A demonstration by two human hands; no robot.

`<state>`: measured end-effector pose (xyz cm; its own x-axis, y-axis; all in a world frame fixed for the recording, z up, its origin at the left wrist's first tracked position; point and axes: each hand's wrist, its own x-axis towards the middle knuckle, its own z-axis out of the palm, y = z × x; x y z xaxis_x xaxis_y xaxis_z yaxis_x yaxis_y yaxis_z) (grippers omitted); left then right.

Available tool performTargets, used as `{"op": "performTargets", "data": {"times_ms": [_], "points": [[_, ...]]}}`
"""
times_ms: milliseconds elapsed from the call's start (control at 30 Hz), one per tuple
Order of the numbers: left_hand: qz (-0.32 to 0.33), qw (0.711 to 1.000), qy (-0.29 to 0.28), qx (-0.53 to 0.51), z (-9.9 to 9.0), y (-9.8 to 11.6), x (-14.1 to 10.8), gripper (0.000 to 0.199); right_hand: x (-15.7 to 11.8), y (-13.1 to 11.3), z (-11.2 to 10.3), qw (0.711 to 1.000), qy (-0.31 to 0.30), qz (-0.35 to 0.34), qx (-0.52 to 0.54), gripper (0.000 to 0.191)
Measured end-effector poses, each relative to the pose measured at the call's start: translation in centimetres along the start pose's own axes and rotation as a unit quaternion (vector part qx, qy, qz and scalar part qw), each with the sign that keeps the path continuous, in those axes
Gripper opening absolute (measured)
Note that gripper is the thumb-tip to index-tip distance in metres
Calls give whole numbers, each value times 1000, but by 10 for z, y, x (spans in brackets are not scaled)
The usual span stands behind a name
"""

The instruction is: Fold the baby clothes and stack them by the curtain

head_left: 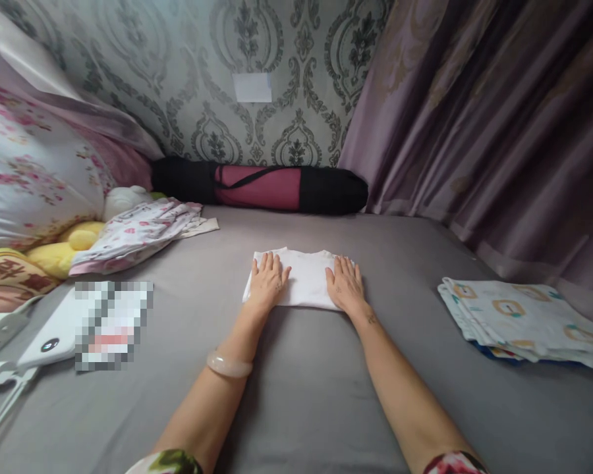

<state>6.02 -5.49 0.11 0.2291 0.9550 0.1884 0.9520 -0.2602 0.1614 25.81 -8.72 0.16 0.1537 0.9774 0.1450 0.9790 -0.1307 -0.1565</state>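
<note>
A folded white cloth [306, 280] lies flat on the grey sheet [306, 382] in the middle of the view. My left hand [268, 280] rests palm down on its left end, fingers stretched out and slightly apart. On the cloth's right end lies my right hand [346, 284], also palm down with the fingers extended. Neither hand grips anything. Between the two thumbs the middle of the cloth shows, and its far edge is slightly uneven.
Folded patterned cloths [528, 319] are stacked at the right. A white device [66, 322], power strip [0, 329] and cables are at the left, below a patterned garment [138, 234] and yellow plush [64, 250]. A black-and-red bag [259, 187] lies along the wall.
</note>
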Motion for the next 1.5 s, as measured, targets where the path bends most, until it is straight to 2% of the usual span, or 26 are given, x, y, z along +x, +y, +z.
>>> {"op": "performTargets", "data": {"times_ms": [100,267,467,633,800,900,1033,1233,1400,1500], "points": [[27,1000,13,-5,-3,9,-2,60,-2,-9,-1,999,23,-36,3,60],[30,997,-66,-18,1,10,-4,60,-6,-15,6,998,-27,-52,11,59],[59,998,-3,-22,3,13,-5,57,-8,-23,5,997,16,-78,23,59],[77,995,-57,-30,3,13,-5,56,-10,-29,3,995,-46,-89,17,58],[38,996,-36,-76,-18,8,0,52,-2,-47,-7,994,-32,-101,23,59],[13,994,-25,-105,-28,-2,3,49,0,-64,-2,993,-20,-115,33,60],[-20,988,-31,-150,-33,-20,10,43,-1,-77,11,994,-42,-99,34,60],[-67,971,17,-229,-37,-43,18,43,3,-86,10,993,-45,-99,41,62],[-97,955,27,-278,-43,-54,18,42,4,-96,15,992,-66,-98,38,62],[-115,950,16,-290,-48,-56,17,44,3,-103,17,992,-51,-104,50,61]]}}
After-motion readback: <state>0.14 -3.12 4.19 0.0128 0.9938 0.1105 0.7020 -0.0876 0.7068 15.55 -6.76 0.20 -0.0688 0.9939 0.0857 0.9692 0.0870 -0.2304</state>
